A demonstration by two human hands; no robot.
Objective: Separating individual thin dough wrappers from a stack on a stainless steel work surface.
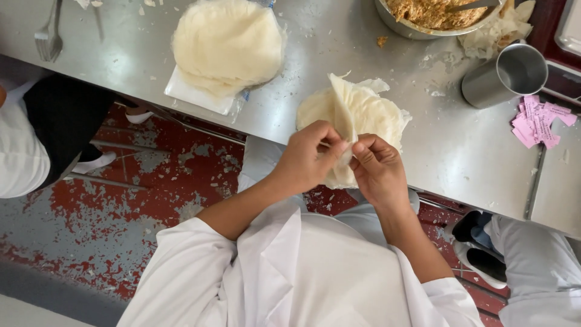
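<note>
**Peeling a wrapper from the stack**

Pinching from both sides, the left hand (308, 158) and right hand (376, 171) meet over the near edge of a steel table (448, 145). Between them stands 1 thin, pale dough sheet (342, 106), lifted upright and partly folded, its lower edge caught in the fingertips of both hands. The left fingers are curled tight with thumb pressed to the sheet; the right thumb and forefinger grip it from the other side.

That sheet rises off a small stack of round wrappers (378, 115) lying flat on the table just beyond the hands. A 2nd, larger stack (229, 42) sits further left on a white tray (193, 94). At the far edge stands a metal bowl of brownish filling (433, 13), with a steel cup (507, 74) on its side to the right and pink paper slips (537, 121) near it. 1 fork (49, 33) lies at the far left. Below the table shows a worn red floor (151, 181).
</note>
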